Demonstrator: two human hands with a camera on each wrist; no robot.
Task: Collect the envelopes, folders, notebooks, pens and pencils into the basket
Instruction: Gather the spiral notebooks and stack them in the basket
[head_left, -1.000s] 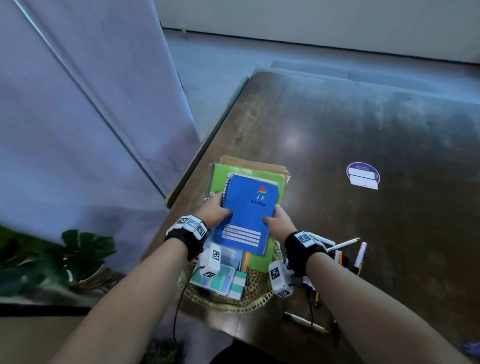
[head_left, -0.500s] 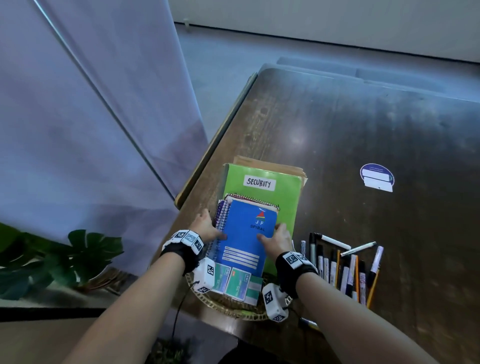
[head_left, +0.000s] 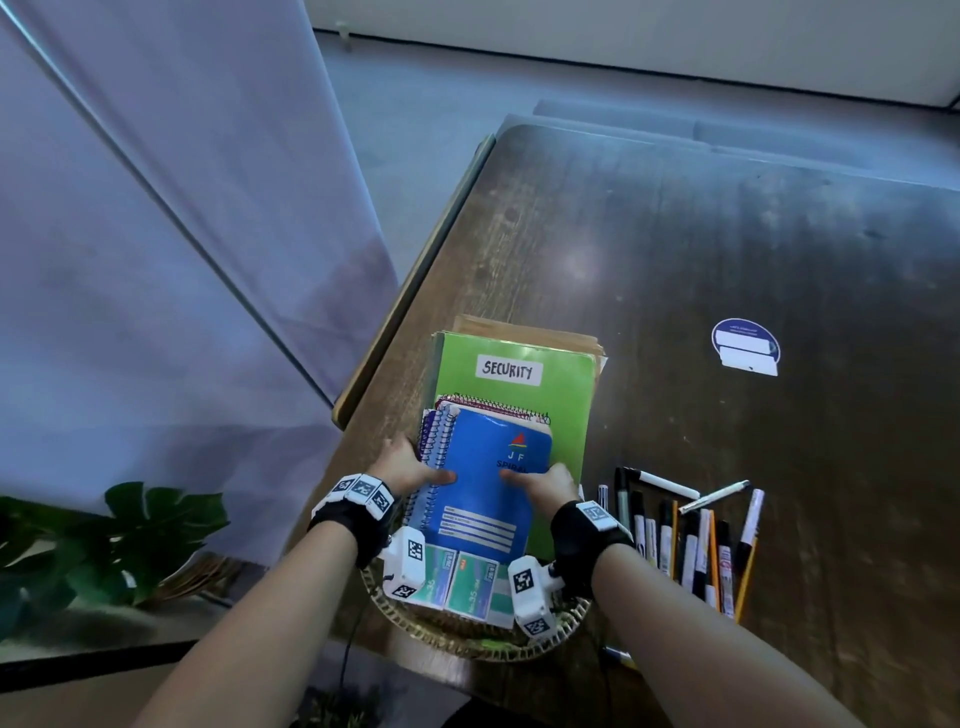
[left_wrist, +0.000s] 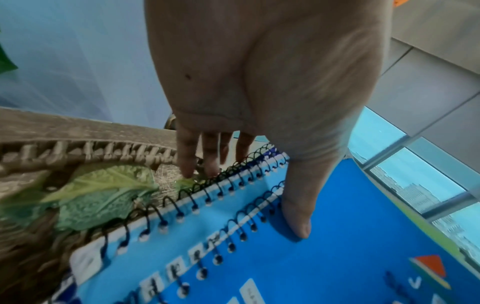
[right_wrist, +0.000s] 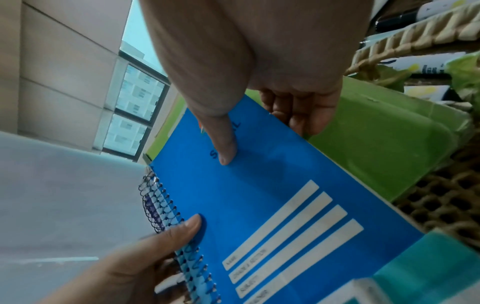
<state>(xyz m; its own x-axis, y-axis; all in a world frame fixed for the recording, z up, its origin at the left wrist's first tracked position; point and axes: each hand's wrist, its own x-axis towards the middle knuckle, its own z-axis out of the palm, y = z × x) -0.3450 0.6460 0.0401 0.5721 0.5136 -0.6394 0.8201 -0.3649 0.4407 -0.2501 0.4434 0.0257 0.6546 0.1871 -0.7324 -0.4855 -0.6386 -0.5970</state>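
Both hands, left hand (head_left: 402, 467) and right hand (head_left: 545, 483), pinch blue notebook (head_left: 488, 493). Long side points away over basket (head_left: 467, 631). Pens (head_left: 685, 535) right of basket, nearer right hand.

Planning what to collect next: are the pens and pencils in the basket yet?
Out. The pens and pencils lie on the table, right of the basket; both hands grip the notebooks.

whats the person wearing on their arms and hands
Forearms are bare, with no sleeves. Each wrist carries a black band topped with small white blocks printed with black square markers, plus a white marked camera box beneath. The left hand and right hand wear no gloves. A thin dark cable hangs below the left wrist.
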